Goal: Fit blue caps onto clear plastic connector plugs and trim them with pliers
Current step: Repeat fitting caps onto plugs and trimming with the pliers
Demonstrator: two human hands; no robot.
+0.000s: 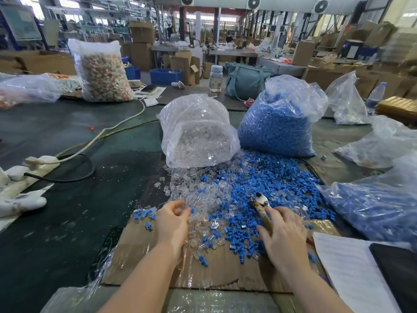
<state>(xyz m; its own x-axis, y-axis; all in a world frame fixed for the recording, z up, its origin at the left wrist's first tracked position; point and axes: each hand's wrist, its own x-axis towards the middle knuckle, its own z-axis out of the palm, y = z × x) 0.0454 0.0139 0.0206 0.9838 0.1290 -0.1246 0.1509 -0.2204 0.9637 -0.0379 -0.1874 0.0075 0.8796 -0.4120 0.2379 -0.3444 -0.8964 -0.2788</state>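
A heap of clear plastic plugs [194, 193] spills from an open clear bag [198, 134] onto a cardboard sheet [225, 274]. Loose blue caps [270, 179] spread to the right, below a full bag of blue caps [277, 127]. My left hand [172, 220] reaches into the clear plugs with its fingers curled; whether it holds one is hidden. My right hand [282, 236] lies on the blue caps and grips the handle of the pliers [261, 204], whose metal jaws point away from me. A small group of capped plugs [145, 214] lies left of my left hand.
A power strip with cables [42, 161] lies at the left. More bags of parts stand at the right [379, 213] and back left [103, 73]. A paper sheet and dark tablet [361, 274] sit at the near right. A jar [216, 79] and a teal bag [246, 81] stand behind.
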